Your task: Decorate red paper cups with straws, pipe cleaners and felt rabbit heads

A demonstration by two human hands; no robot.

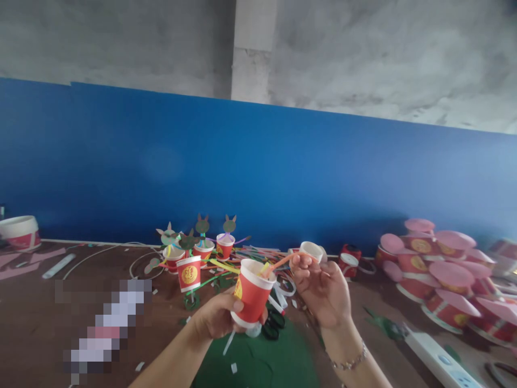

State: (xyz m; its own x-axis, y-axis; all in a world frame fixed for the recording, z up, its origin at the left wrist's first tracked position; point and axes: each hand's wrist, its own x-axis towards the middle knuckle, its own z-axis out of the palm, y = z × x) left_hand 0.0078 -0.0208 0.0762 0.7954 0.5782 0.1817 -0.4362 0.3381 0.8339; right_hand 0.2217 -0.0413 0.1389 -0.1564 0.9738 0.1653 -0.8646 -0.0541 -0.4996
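Note:
My left hand is wrapped round a red paper cup with a white rim and a yellow printed emblem. The cup tilts slightly, its open top facing up. A yellow straw sticks out to its left, and an orange straw reaches from the cup's top to my right hand. The right fingers are curled round the outer end of the orange straw. Beneath the cup, black-handled scissors lie on a green sheet.
Behind the left hand stand several cups with cat-head cutouts. Loose coloured straws lie along the blue panel. Red cups with pink paper discs are piled at right, near a white power strip. A stacked cup stands far left.

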